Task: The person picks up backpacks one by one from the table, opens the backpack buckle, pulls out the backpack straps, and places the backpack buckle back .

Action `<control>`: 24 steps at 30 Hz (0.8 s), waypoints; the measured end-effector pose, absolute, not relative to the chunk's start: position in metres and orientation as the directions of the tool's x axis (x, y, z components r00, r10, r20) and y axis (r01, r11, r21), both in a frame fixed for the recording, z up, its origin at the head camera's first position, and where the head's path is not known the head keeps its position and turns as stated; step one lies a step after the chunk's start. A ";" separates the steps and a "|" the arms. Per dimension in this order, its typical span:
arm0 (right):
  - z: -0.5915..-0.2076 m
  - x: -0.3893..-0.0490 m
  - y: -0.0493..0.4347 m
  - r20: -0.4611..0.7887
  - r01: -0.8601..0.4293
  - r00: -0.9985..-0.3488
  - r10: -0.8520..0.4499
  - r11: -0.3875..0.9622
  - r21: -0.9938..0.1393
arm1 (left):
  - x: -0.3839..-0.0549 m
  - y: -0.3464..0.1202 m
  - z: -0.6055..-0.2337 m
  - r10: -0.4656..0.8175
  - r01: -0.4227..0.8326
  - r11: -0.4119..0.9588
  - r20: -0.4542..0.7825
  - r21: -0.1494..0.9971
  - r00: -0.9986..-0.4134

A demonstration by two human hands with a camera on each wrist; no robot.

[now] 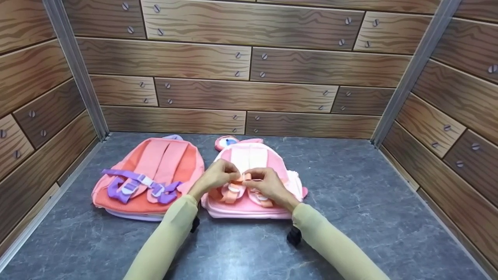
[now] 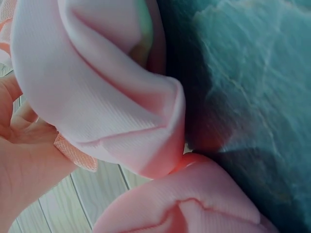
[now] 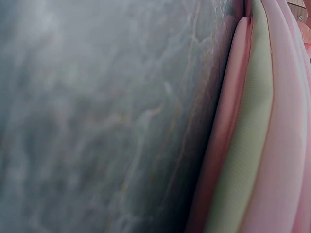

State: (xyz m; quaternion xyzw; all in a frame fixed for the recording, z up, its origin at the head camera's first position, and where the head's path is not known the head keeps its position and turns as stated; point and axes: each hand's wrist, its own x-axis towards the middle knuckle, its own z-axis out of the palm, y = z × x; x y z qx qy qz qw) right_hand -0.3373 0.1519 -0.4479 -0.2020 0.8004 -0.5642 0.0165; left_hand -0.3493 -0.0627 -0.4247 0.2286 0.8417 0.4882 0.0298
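Note:
A pink backpack (image 1: 249,212) lies with its shoulder straps facing up, in the middle of the head view. Over its straps, my left hand (image 1: 218,175) and right hand (image 1: 269,183) meet, pinching an orange strap (image 1: 247,177) between fingertips and thumbs. The clasp at that spot is mostly hidden by the fingers. Lower orange webbing (image 1: 230,197) hangs below the left hand. In the left wrist view, the left hand (image 2: 31,165) is beside pink fabric (image 2: 107,111), with an orange strap end (image 2: 77,154) near the palm. The right wrist view shows only the backpack's side (image 3: 277,126).
To the left lies a coral backpack (image 1: 155,206) whose purple straps (image 1: 122,190) are joined by a white buckle (image 1: 146,180). A pink plush part with a blue eye (image 1: 228,142) sticks out behind the pink backpack. Wood-patterned walls (image 1: 249,93) enclose the grey marbled table (image 1: 350,217).

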 end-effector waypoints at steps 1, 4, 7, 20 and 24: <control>-0.448 -0.337 0.152 0.201 -0.303 -0.919 -0.340 0.280 -0.911 | -0.349 -0.063 -0.425 0.410 0.354 0.422 0.172 0.835 -0.896; -0.448 -0.337 0.152 0.195 -0.294 -0.923 -0.333 0.279 -0.914 | -0.349 -0.065 -0.425 0.396 0.331 0.437 0.151 0.836 -0.906; -0.448 -0.337 0.152 0.192 -0.290 -0.924 -0.330 0.281 -0.915 | -0.349 -0.068 -0.425 0.378 0.294 0.449 0.119 0.844 -0.918; -0.448 -0.337 0.151 0.185 -0.281 -0.929 -0.320 0.284 -0.917 | -0.346 -0.069 -0.422 0.353 0.266 0.465 0.098 0.845 -0.930; -0.448 -0.337 0.151 0.187 -0.285 -0.926 -0.329 0.278 -0.917 | -0.346 -0.067 -0.422 0.356 0.273 0.457 0.108 0.846 -0.928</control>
